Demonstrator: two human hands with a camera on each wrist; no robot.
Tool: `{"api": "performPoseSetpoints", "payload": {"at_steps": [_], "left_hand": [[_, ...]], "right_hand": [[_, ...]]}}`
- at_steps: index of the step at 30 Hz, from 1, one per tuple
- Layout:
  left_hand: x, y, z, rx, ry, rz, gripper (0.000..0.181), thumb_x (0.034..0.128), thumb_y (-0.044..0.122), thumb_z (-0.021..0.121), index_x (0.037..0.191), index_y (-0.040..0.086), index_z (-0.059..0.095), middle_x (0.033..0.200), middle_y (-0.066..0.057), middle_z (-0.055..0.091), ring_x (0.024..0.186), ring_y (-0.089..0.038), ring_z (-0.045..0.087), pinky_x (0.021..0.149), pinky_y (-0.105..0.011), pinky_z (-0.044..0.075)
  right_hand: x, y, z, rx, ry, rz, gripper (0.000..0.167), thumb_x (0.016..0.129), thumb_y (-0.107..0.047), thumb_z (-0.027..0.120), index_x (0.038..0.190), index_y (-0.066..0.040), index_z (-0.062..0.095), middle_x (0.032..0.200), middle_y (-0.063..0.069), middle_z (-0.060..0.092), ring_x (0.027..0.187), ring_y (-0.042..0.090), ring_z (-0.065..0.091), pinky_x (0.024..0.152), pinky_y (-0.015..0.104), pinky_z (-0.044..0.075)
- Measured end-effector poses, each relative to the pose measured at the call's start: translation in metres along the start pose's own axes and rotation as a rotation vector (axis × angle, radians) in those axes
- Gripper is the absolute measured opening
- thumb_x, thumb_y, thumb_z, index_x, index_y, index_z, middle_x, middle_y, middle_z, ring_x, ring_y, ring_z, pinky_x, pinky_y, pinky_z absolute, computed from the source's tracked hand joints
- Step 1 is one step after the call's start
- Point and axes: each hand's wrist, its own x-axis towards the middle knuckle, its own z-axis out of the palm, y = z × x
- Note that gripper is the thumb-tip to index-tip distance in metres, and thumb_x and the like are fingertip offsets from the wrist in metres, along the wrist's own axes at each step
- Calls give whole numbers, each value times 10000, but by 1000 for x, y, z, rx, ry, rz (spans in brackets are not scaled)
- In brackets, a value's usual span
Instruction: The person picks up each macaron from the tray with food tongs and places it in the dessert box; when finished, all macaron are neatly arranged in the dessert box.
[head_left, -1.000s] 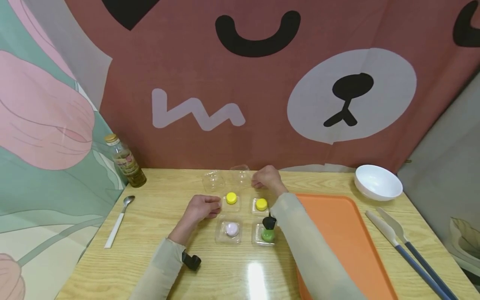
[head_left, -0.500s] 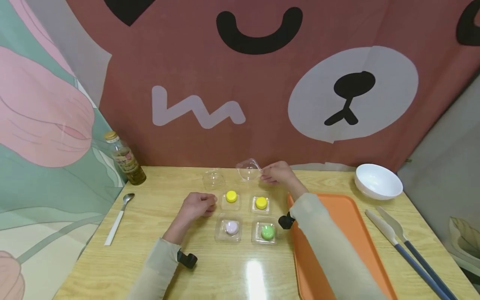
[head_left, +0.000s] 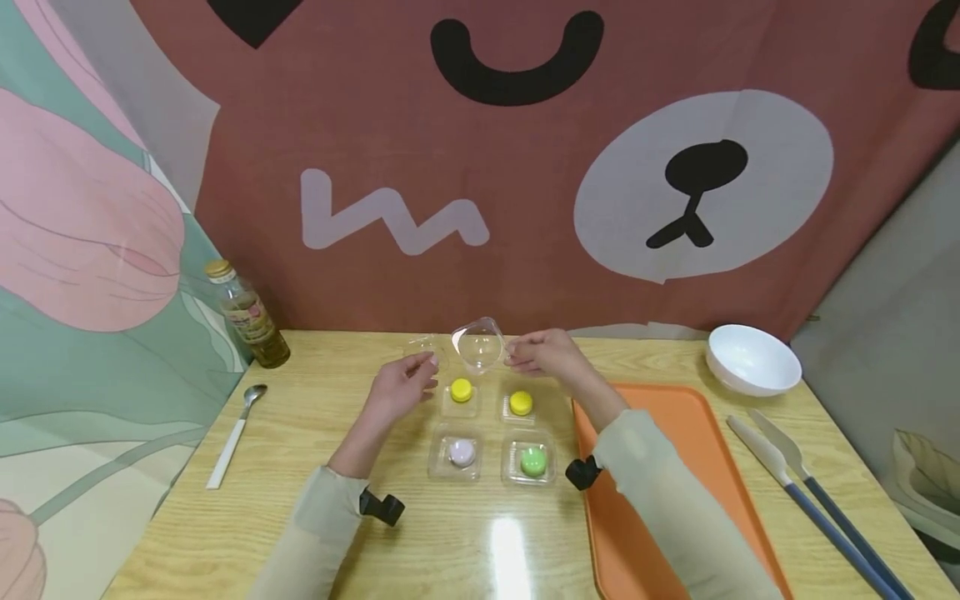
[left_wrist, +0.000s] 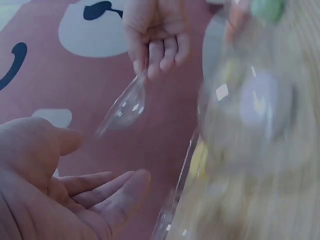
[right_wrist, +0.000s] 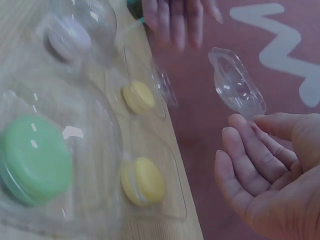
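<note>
My right hand (head_left: 551,354) pinches the rim of a clear plastic dome lid (head_left: 480,346) between thumb and fingertips, raised above the back of the table. My left hand (head_left: 401,387) is held up to the left of that lid; in the left wrist view its thumb and fingers are spread, with nothing between them. Behind it lies a second clear lid (head_left: 431,343), partly hidden. Below the hands are two yellow macarons (head_left: 461,390) on open clear trays. In front sit a lilac macaron (head_left: 461,453) and a green macaron (head_left: 533,462), each under a clear dome.
An orange tray (head_left: 675,483) lies at the right, partly beneath my right sleeve. Beyond it are a white bowl (head_left: 753,360) and two blue-handled spreading knives (head_left: 817,517). A spoon (head_left: 236,437) and a bottle (head_left: 251,317) stand to the left. A printed cloth hangs behind the table.
My right hand has lifted the dome lid off the back of the table, tilted it and brought it leftward. My left hand has risen from beside the left yellow macaron toward the lid.
</note>
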Motion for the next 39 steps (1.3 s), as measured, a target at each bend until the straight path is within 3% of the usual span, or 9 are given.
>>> {"api": "performPoseSetpoints", "payload": {"at_steps": [2,5,8,13,17,22,29,33,39], "left_hand": [[2,4,5,-109,-41,-28,538,1066,322,521,1475,-25,478,1379,-268,604,1202,-409,656,936,-396,610],[3,8,11,-186,-81,-59,558,1067,343,521,1482,-26,463,1375,-273,599,1178,-395,672,929,-376,612],[5,8,16,-181,-77,-63,513,1062,321,538,1460,0,510,1323,-262,635,1082,-344,722,875,-346,630],[5,6,19,-203,-63,-47,407,1066,198,529,1447,57,557,1264,-257,672,943,-272,762,804,-316,643],[3,4,19,-252,-64,-7,413,1045,126,553,1457,126,563,1280,-259,675,957,-251,762,813,-319,640],[1,1,18,-286,-79,23,423,1028,101,575,1448,152,577,1301,-267,661,1078,-313,731,857,-322,631],[-1,3,17,-313,-269,13,515,1066,219,533,1544,66,417,1422,-291,556,1184,-330,680,973,-343,589],[-4,8,16,-332,-368,5,598,1076,374,488,1557,41,367,1450,-319,517,1190,-296,679,1042,-395,550],[-7,15,17,-412,-456,-41,796,1043,603,379,1542,-18,354,1440,-319,531,1278,-406,607,1048,-399,542]], "right_hand": [[-2,-1,5,2,9,-19,339,975,-178,663,1242,31,687,1072,153,777,1054,354,733,1030,523,545],[-3,-3,13,-6,32,-44,333,982,-162,646,1239,46,684,1054,149,779,942,271,761,996,496,573],[-3,-3,18,-10,54,-46,297,984,-159,645,1204,33,700,1036,139,783,853,171,754,954,453,601],[-3,1,23,1,28,-60,246,976,-169,665,1163,-17,718,1036,128,780,911,254,754,952,475,600],[-2,6,21,5,-6,-124,262,981,-165,650,1208,-51,715,1048,139,778,955,291,755,961,508,589],[-3,8,20,-20,7,-198,256,989,-160,643,1220,-96,733,1029,138,782,898,200,768,966,533,579],[-6,5,26,-70,124,-237,229,960,-118,669,1142,-8,754,962,160,787,830,205,778,873,467,625],[-7,4,30,-222,234,-307,203,926,-134,674,1071,-48,786,920,98,798,797,175,772,764,338,645],[-10,2,35,-367,373,-418,160,908,-154,704,1009,-106,817,869,23,803,774,157,765,616,240,573]]}}
